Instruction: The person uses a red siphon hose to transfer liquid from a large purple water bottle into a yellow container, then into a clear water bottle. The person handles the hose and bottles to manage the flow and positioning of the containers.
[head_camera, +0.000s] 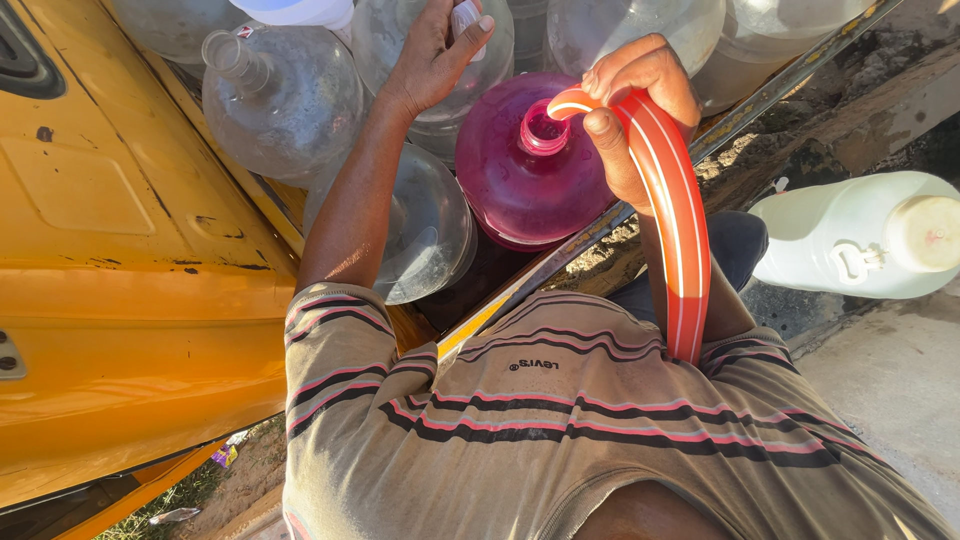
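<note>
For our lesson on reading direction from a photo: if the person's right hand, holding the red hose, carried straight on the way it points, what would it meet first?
Probably the open neck of the pink bottle: the right hand aims the red hose end at it, though depth is unclear.

Your right hand (640, 110) holds the hose (675, 220) end at the mouth of the tinted jug (525, 175). Your left hand (435, 55) rests on the cap of the clear jug (440, 70) behind it. More clear jugs (285, 100) crowd to the left, beside the vehicle panel (120, 300). A lidded container (860, 235) lies well apart on the right.
</note>
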